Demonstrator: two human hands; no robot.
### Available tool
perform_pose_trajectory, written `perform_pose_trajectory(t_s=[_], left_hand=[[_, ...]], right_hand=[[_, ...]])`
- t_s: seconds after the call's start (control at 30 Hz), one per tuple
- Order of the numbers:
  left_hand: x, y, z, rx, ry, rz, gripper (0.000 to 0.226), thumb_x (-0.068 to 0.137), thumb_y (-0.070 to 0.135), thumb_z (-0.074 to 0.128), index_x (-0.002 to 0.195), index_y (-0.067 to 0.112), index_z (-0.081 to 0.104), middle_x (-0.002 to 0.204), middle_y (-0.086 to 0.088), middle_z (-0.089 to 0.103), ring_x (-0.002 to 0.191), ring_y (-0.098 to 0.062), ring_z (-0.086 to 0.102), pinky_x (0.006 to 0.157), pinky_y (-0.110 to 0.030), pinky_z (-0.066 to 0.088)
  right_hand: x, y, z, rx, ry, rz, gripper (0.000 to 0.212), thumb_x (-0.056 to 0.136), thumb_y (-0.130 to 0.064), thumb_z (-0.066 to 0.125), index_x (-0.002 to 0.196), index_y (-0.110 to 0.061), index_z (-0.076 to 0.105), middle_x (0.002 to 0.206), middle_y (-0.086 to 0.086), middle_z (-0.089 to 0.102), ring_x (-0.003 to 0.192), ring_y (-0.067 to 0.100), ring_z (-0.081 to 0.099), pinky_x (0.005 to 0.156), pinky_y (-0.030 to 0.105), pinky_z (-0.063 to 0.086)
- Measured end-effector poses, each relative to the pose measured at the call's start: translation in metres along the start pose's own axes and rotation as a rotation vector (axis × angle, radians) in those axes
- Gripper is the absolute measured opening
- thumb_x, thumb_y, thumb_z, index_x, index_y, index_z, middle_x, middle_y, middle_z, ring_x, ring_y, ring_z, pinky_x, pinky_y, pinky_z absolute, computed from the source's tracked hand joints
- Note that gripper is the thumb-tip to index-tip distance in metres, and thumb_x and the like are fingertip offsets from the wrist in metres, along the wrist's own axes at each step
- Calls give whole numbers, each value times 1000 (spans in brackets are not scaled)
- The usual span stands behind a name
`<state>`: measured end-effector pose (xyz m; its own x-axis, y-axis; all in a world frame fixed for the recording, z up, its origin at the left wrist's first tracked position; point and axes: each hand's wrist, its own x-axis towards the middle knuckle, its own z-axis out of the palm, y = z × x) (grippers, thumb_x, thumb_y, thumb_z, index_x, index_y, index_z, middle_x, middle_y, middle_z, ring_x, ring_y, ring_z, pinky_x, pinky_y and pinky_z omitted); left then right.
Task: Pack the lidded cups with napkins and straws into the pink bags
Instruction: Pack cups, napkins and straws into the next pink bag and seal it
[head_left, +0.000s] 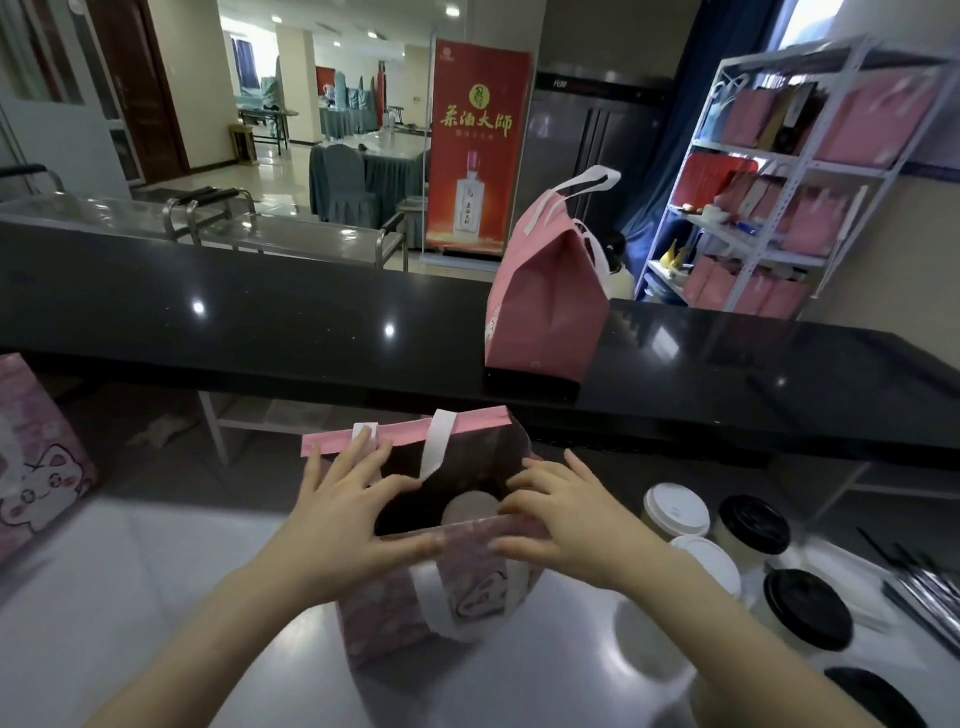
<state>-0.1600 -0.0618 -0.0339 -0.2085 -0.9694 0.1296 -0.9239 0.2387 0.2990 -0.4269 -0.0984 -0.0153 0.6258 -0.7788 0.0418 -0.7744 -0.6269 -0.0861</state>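
Observation:
An open pink bag (395, 608) with a cat print and white handles stands on the grey worktop in front of me. Inside it I see the white lid of a cup (470, 508). My left hand (343, 514) grips the bag's left rim, thumb on the near wall and fingers over the edge. At the right rim my right hand (566, 525) pinches the near wall. A closed pink bag (545, 306) stands on the black counter behind. Lidded cups wait to the right, a white-lidded one (675, 509) and a black-lidded one (756, 525) among them.
A third cat-print pink bag (36, 457) stands at the left edge. Dark straws (924, 587) lie at the far right on white napkins (831, 561). The raised black counter (260, 322) runs across behind the worktop. A shelf (789, 182) with pink bags stands at back right.

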Motion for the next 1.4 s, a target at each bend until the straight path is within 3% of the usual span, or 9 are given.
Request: perform_pose_trajectory(t_s=[0.13, 0.2, 0.27, 0.47, 0.57, 0.73, 0.9, 1.03, 1.4], left_hand=[[-14, 16, 11, -2, 105, 51, 42, 74, 70, 60, 106, 43, 66, 149, 21, 24, 147, -11, 13, 117, -40, 18], [-15, 29, 16, -13, 239, 11, 16, 79, 45, 72, 89, 33, 74, 135, 13, 55, 127, -16, 49, 100, -35, 43], [-14, 41, 20, 20, 325, -63, 8, 79, 31, 76, 84, 25, 76, 115, 6, 68, 108, -19, 61, 90, -39, 50], [-18, 76, 21, 18, 453, -90, 21, 75, 22, 81, 94, 26, 72, 100, 7, 69, 100, -19, 62, 100, -45, 43], [-10, 104, 21, -95, 469, 64, 18, 75, 19, 79, 90, 24, 72, 91, 10, 68, 87, -12, 62, 83, -31, 49], [22, 156, 37, -281, 295, 221, 12, 78, 14, 76, 83, 24, 71, 79, 11, 68, 74, -10, 62, 63, -33, 54], [52, 203, 74, -391, 146, 336, 13, 78, 20, 73, 80, 32, 68, 67, 21, 60, 63, 2, 55, 56, -16, 43], [77, 248, 102, -426, 54, 401, 10, 79, 22, 72, 83, 31, 70, 68, 21, 60, 66, -1, 57, 61, -30, 51], [194, 406, 200, -337, -189, 535, 16, 84, 28, 62, 99, 27, 68, 92, 13, 68, 90, -7, 61, 80, -27, 48]], right_hand=[[-11, 19, 8, -141, 126, -25, 31, 89, -37, 58, 117, -26, 63, 133, -3, 53, 136, 19, 36, 119, 39, 11], [-6, 20, 14, -175, 220, 32, 24, 92, -21, 57, 115, -22, 64, 125, -1, 59, 123, 20, 48, 112, 33, 26], [0, 19, 16, -156, 287, 84, 25, 94, -19, 53, 118, -20, 61, 125, -1, 59, 118, 20, 50, 107, 31, 32], [-18, 16, 18, -62, 409, 100, 42, 91, -18, 60, 132, -21, 54, 139, 3, 52, 132, 21, 44, 115, 39, 26], [-44, 29, 13, -36, 508, 148, 42, 83, -18, 70, 124, -17, 61, 129, 6, 60, 119, 23, 56, 107, 41, 37], [-98, 57, 12, 8, 555, 342, 39, 74, -15, 76, 112, -13, 68, 114, 4, 66, 105, 24, 62, 94, 41, 50], [-166, 94, 11, -25, 523, 538, 35, 73, -13, 75, 107, -15, 68, 107, -1, 67, 98, 22, 63, 89, 39, 51], [-223, 141, 8, -10, 503, 743, 29, 79, -14, 71, 108, -16, 68, 108, -2, 66, 99, 23, 61, 90, 37, 48], [-310, 336, 46, 110, 183, 934, 37, 91, -35, 56, 127, -24, 55, 128, -5, 56, 117, 18, 51, 98, 31, 39]])
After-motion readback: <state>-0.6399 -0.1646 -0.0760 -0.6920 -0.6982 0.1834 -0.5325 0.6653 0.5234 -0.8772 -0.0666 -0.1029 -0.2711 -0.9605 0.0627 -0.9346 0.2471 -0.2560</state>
